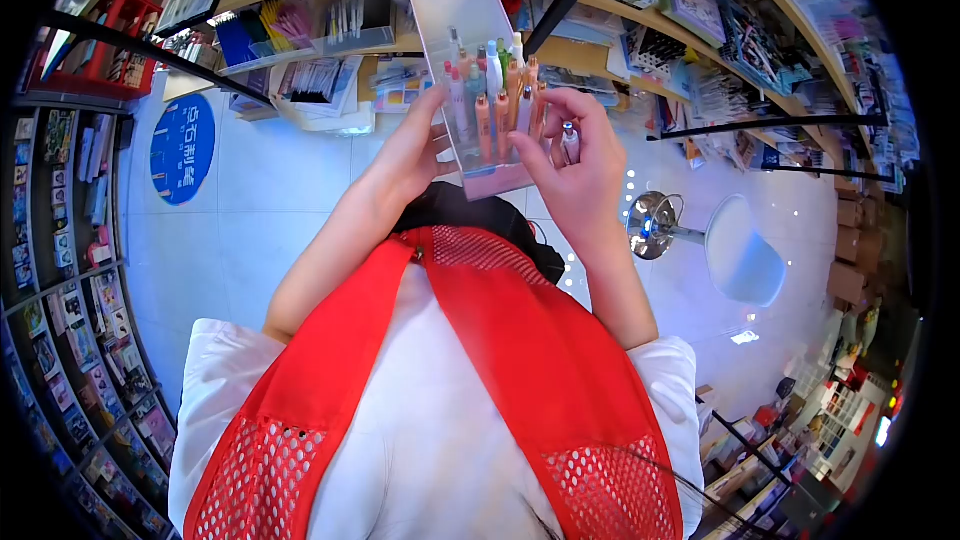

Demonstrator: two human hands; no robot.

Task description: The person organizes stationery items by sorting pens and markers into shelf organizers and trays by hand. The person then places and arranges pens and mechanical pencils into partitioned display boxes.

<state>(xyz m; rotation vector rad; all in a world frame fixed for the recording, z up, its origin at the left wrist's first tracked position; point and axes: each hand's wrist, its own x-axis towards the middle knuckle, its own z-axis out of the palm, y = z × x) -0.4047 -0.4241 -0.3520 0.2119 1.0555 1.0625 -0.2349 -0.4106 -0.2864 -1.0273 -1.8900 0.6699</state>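
A clear display box (pixel 492 181) of pens, with a tall back card marked "0.7mm", is tilted in front of my chest. Several upright pens (pixel 484 125) in orange, pink, white and green fill it. My left hand (pixel 412 148) grips the box along its left side, its fingers partly hidden behind it. At the box's right edge is my right hand (pixel 582 162), fingers curled around a pen (pixel 570 143) whose end pokes out between them. Its thumb and fingertips are close to the pens in the box; whether they touch one, I cannot tell.
Shelves (pixel 560 58) packed with stationery curve around the front and right. A dark display rack (pixel 65 280) stands at the left. A white stool (pixel 742 250) is on the tiled floor to the right. A round blue floor sign (pixel 183 150) lies at the left.
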